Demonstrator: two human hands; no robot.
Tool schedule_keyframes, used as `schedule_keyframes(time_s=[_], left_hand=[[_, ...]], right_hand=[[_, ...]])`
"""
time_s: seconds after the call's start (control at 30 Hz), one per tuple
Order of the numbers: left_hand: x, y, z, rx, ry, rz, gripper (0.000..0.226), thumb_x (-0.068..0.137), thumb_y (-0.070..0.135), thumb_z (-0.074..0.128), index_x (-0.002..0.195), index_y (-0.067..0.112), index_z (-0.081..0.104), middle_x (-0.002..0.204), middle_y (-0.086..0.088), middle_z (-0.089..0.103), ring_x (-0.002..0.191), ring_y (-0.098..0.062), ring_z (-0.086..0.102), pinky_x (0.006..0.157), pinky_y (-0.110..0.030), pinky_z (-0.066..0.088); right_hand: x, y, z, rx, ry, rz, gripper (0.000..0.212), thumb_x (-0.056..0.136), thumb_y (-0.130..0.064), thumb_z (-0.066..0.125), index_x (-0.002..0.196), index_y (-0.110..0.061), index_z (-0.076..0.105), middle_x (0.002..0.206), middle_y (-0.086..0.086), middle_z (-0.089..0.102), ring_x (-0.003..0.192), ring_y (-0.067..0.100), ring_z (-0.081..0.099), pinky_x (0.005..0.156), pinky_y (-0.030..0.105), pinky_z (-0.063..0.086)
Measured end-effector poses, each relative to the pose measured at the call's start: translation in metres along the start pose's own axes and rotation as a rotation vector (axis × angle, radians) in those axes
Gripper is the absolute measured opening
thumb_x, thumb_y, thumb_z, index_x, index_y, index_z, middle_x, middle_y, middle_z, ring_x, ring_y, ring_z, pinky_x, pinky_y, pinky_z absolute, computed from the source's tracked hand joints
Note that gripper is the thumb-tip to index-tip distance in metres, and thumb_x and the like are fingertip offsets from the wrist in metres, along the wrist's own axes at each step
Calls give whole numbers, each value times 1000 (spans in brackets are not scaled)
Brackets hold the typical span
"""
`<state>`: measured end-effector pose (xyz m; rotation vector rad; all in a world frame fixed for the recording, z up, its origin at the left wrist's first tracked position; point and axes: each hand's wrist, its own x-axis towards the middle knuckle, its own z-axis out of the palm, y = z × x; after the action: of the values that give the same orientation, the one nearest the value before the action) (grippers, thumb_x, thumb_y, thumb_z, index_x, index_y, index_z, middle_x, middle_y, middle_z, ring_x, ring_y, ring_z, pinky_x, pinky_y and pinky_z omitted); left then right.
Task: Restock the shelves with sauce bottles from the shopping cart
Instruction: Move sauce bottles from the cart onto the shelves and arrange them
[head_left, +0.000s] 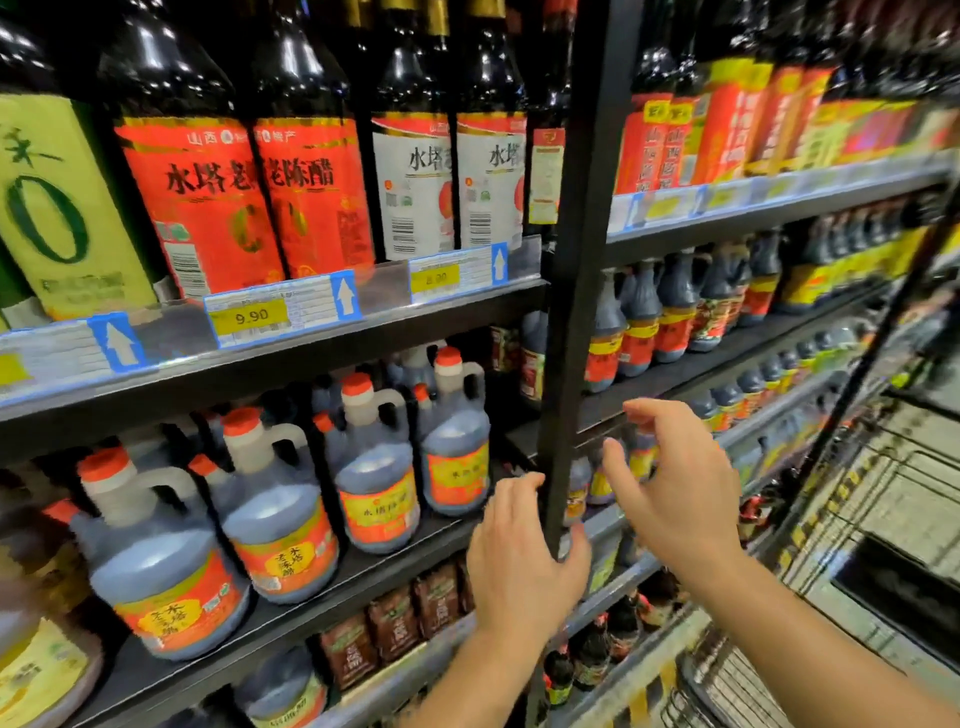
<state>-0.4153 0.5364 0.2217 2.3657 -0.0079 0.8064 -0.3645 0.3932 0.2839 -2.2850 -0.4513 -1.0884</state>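
Dark sauce jugs with red caps and orange labels (374, 467) stand in rows on the middle shelf (311, 587). My left hand (519, 556) hovers in front of the black upright post (571, 312), fingers relaxed, holding nothing. My right hand (670, 483) is raised just right of the post with fingers spread and loosely bent, empty, in front of small dark bottles (641, 457) on the right bay's shelf. The wire shopping cart (883, 519) sits at the lower right; no bottles show inside it.
Tall dark bottles with red labels (306, 192) fill the top shelf above yellow price tags (252, 314). The right bay holds more handled dark bottles (675, 312). Brown packets (395, 623) stand on a lower shelf. A gap lies on the middle shelf near the post.
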Motion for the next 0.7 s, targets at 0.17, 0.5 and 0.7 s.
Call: schedule_keyframes(time_s=[0.17,0.5,0.7], left_hand=[[-10,33,67,-17,-277,64,47,85,58,43,125,34,42,118,17,47,109,-7,54,78,-27,49],[-34,71,221,49,-731,37,53,87,52,54,131,28,39,127,7,45,113,-16,54,82,-39,52],[-46,66,315,153,-890,-27,63,84,47,61,136,19,39,128,-3,49,121,-25,51,90,-42,50]], right_hand=[[-40,86,-42,-189,-18,207,34,84,-35,66,112,-22,53,99,-6,59,89,14,60,68,24,45],[-171,249,-94,-510,-284,796,47,83,-54,49,120,-27,47,111,-10,53,99,8,56,80,30,56],[-257,320,-101,-551,-464,1097,55,86,-56,53,128,-22,44,116,-1,50,102,17,55,86,38,54]])
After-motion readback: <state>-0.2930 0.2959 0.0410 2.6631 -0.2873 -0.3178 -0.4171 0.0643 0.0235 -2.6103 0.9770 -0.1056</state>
